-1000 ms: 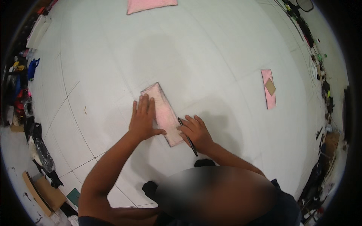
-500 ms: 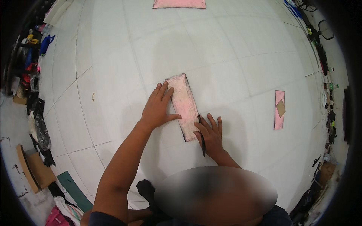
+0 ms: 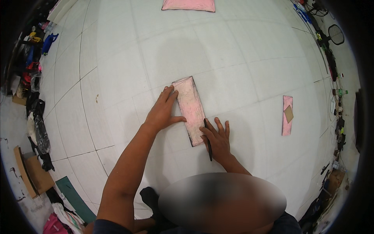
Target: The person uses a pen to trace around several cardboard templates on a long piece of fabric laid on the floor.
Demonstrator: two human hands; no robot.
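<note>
From where I stand, with that long pink panel [image 3: 189, 111] as the centre of the clock and twelve pointing away from the person, the panel lies flat on the pale tiled floor [image 3: 128, 62], running from about half past eleven to half past five, dark along its edges. At nine o'clock the left hand [image 3: 161, 109] is spread and clenches nothing: its fingertips reach the panel's upper left corner, and the thumb rests along the near part of that same side. Between four and five the right hand [image 3: 218, 142] grasps a slim black pen [image 3: 210, 151] by thumb and fingers, its far end close against the panel's right edge; I can't tell whether it touches. Well apart at three lies a narrow pink strip [image 3: 287, 128] with a tan diamond [image 3: 288, 114] on it, and out at twelve another pink piece [image 3: 188, 4], partly cut off. Towards eight I see a green board [image 3: 76, 199] and some brown cardboard [image 3: 39, 175].
</note>
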